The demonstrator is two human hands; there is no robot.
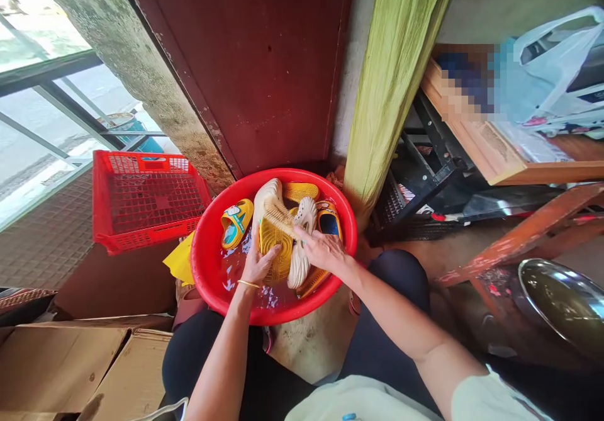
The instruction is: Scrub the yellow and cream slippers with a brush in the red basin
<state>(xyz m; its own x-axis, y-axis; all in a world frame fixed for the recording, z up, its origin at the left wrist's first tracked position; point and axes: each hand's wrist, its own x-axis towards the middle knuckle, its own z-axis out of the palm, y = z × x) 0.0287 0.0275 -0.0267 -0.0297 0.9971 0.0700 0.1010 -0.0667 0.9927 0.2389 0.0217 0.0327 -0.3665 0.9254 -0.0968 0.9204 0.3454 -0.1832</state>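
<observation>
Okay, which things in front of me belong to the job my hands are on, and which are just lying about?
Part of the job:
- brush, in the right hand
- yellow-soled shoe, in the left hand
- red tub of water and other footwear

Apparently just lying about:
- red crate
- cardboard box
- plastic bag

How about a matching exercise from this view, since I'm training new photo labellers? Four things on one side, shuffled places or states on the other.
Column 1
1. Brush
2. Crate
3. Plastic bag
4. Tub

Column 2
A. On the wooden table
B. Holding shoes in water
C. In the right hand
D. Just left of the tub

Right pairs: 1-C, 2-D, 3-A, 4-B
</observation>
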